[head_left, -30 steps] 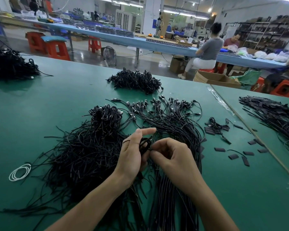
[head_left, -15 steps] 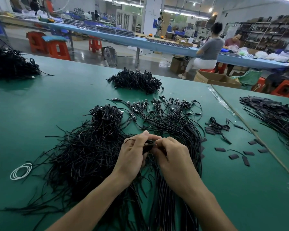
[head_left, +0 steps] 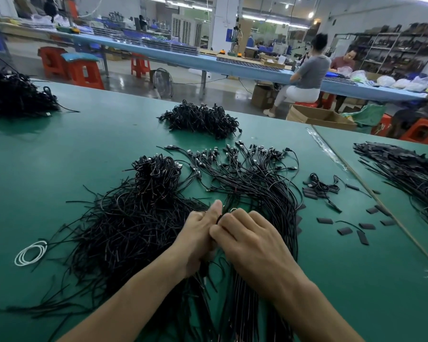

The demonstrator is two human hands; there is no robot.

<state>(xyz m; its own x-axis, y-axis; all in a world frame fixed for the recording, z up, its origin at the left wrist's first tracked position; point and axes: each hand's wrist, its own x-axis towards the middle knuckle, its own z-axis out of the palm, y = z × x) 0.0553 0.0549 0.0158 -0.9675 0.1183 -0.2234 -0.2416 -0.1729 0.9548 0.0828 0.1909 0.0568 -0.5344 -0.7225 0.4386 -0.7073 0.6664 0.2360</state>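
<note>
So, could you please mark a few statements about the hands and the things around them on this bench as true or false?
1. The left hand and the right hand pinch one black cable between them. True.
2. The white cord loop lies to the right of the hands. False: it lies on the table well to their left.
3. Flat black pieces lie scattered to the right of the hands. True.
4. The table is blue. False: it is green.
5. A heap of coiled cables lies farther off, beyond the hands. True.
</note>
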